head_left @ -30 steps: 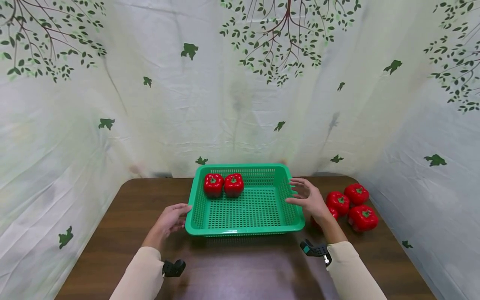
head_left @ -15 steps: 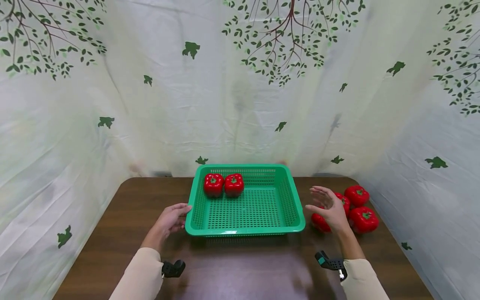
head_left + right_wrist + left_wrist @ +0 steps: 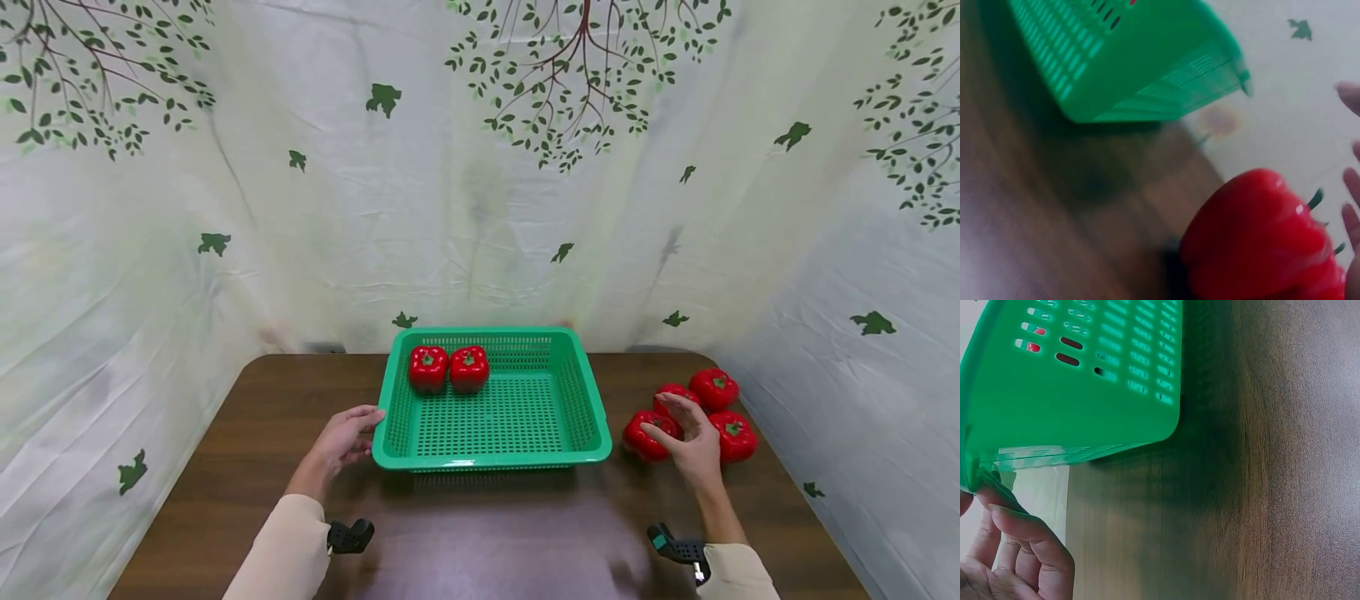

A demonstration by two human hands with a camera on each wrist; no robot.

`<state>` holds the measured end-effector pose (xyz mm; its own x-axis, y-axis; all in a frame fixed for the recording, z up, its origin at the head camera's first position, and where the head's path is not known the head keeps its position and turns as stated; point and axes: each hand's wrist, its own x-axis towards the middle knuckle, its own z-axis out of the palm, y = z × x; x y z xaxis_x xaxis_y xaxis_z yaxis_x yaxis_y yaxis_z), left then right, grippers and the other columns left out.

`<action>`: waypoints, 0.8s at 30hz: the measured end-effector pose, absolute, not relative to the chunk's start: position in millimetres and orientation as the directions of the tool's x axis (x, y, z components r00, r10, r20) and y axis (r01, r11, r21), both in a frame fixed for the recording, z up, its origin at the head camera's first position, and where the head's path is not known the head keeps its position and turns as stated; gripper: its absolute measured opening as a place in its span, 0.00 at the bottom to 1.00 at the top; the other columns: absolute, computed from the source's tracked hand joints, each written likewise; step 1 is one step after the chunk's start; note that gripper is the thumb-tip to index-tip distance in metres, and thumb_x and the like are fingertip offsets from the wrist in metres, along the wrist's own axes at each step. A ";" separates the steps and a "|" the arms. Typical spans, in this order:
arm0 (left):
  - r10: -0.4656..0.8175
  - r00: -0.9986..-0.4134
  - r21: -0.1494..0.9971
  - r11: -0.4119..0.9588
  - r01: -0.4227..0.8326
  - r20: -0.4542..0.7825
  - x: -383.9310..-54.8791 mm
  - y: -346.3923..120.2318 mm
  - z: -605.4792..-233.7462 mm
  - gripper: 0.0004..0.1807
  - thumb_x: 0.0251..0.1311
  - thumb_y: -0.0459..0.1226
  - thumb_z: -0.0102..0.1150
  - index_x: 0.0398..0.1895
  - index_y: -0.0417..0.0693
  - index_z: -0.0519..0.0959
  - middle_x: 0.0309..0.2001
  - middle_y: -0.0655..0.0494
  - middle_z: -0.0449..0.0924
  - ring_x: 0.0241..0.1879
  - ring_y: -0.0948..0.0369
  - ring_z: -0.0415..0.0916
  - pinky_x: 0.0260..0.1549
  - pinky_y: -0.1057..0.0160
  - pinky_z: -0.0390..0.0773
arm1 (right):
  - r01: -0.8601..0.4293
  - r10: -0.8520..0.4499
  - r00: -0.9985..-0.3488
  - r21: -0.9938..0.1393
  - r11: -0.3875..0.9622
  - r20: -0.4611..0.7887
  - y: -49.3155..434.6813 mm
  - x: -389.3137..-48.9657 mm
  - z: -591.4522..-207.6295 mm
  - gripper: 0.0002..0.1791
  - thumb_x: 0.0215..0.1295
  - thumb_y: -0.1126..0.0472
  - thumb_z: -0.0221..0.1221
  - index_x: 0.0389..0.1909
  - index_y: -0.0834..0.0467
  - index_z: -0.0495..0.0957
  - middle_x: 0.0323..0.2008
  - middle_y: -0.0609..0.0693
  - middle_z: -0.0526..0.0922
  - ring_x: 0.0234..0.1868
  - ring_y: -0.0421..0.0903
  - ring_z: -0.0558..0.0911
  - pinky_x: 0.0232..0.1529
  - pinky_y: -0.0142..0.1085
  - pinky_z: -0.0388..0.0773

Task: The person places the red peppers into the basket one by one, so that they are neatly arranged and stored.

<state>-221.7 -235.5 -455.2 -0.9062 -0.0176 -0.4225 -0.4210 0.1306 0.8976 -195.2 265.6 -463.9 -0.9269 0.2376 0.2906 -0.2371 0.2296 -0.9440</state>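
Observation:
A green plastic basket point(image 3: 491, 462) with slotted walls stands mid-table, holding two red bell peppers, a left one point(image 3: 428, 372) and a right one point(image 3: 469, 372), side by side in its back left part. At its left rim, my left hand point(image 3: 343, 437) pinches the edge between thumb and fingers; the left wrist view shows those fingertips point(image 3: 1007, 515) on the rim. My right hand point(image 3: 697, 446), thumb and fingers spread apart, hovers at the nearest red bell pepper point(image 3: 643, 437) right of the basket. In the right wrist view this bell pepper point(image 3: 1260, 240) lies tilted, its green stem toward the fingers.
Behind and beside the right hand lie more red bell peppers: one at the back point(image 3: 714, 389), one at the right point(image 3: 737, 436) and one partly hidden point(image 3: 672, 393). The brown wooden table point(image 3: 480, 542) ends at a leaf-patterned curtain point(image 3: 480, 208).
My right hand has moved from the basket's right rim rightward to the loose bell peppers. The left hand and the basket have stayed in place.

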 end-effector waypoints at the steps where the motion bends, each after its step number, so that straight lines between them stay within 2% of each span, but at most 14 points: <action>1: -0.017 -0.906 0.897 0.131 -0.421 -0.423 -221.5 -235.2 -455.4 0.26 0.67 0.49 0.55 0.59 0.39 0.70 0.42 0.50 0.77 0.29 0.59 0.77 0.33 0.64 0.78 | -0.232 0.262 -0.921 -0.947 0.222 0.288 266.7 -195.1 -467.7 0.30 0.54 0.76 0.65 0.59 0.69 0.70 0.56 0.62 0.76 0.57 0.42 0.75 0.58 0.26 0.68; 4: -0.019 -0.907 0.899 0.131 -0.418 -0.420 -220.5 -233.9 -455.3 0.26 0.67 0.49 0.55 0.59 0.39 0.71 0.42 0.51 0.77 0.29 0.59 0.77 0.33 0.64 0.78 | -0.209 0.317 -0.908 -0.952 0.223 0.273 270.3 -195.0 -478.3 0.30 0.53 0.75 0.67 0.59 0.66 0.71 0.55 0.57 0.78 0.56 0.36 0.73 0.59 0.26 0.66; 7: -0.022 -0.910 0.901 0.129 -0.413 -0.414 -219.7 -233.3 -455.0 0.25 0.68 0.48 0.54 0.58 0.39 0.71 0.40 0.51 0.78 0.28 0.60 0.77 0.32 0.64 0.77 | -0.172 0.338 -0.908 -0.956 0.238 0.248 274.4 -194.9 -486.2 0.30 0.54 0.72 0.67 0.59 0.64 0.71 0.56 0.56 0.77 0.57 0.36 0.72 0.59 0.26 0.66; 9: -0.024 -0.909 0.901 0.127 -0.415 -0.415 -219.0 -233.2 -454.8 0.24 0.68 0.48 0.54 0.58 0.39 0.71 0.40 0.52 0.78 0.28 0.60 0.77 0.32 0.64 0.77 | -0.203 0.316 -0.908 -0.949 0.241 0.275 285.3 -200.0 -505.1 0.30 0.55 0.71 0.67 0.61 0.61 0.71 0.57 0.53 0.77 0.57 0.36 0.71 0.58 0.24 0.65; 14: -0.029 -0.906 0.898 0.125 -0.422 -0.422 -216.4 -232.4 -454.6 0.25 0.68 0.48 0.54 0.58 0.39 0.71 0.41 0.51 0.78 0.30 0.59 0.77 0.33 0.64 0.78 | -0.233 0.284 -0.910 -0.940 0.250 0.301 291.4 -197.5 -517.5 0.30 0.58 0.67 0.67 0.63 0.58 0.70 0.58 0.47 0.75 0.57 0.37 0.70 0.54 0.20 0.67; 16: -0.031 -0.905 0.896 0.129 -0.424 -0.424 -215.0 -231.3 -454.5 0.25 0.68 0.48 0.54 0.59 0.39 0.71 0.42 0.50 0.77 0.30 0.59 0.77 0.33 0.64 0.78 | -0.201 0.296 -0.913 -0.942 0.269 0.280 284.5 -190.1 -507.1 0.31 0.58 0.66 0.67 0.63 0.60 0.69 0.59 0.48 0.75 0.58 0.37 0.70 0.54 0.22 0.68; 19: -0.030 -0.904 0.895 0.133 -0.426 -0.426 -212.7 -229.4 -454.2 0.27 0.68 0.49 0.54 0.60 0.39 0.70 0.45 0.49 0.77 0.32 0.58 0.77 0.34 0.64 0.78 | -0.205 0.294 -0.911 -0.937 0.283 0.288 285.5 -188.2 -512.0 0.32 0.58 0.65 0.67 0.64 0.59 0.68 0.59 0.47 0.75 0.58 0.35 0.70 0.56 0.23 0.67; 24: -0.031 -0.903 0.894 0.127 -0.429 -0.429 -210.4 -227.7 -454.3 0.28 0.67 0.49 0.54 0.61 0.39 0.69 0.46 0.48 0.77 0.32 0.58 0.77 0.35 0.64 0.77 | -0.105 0.315 -0.925 -0.941 0.321 0.211 283.9 -185.4 -513.5 0.36 0.57 0.62 0.68 0.66 0.57 0.66 0.62 0.54 0.71 0.57 0.38 0.68 0.51 0.23 0.67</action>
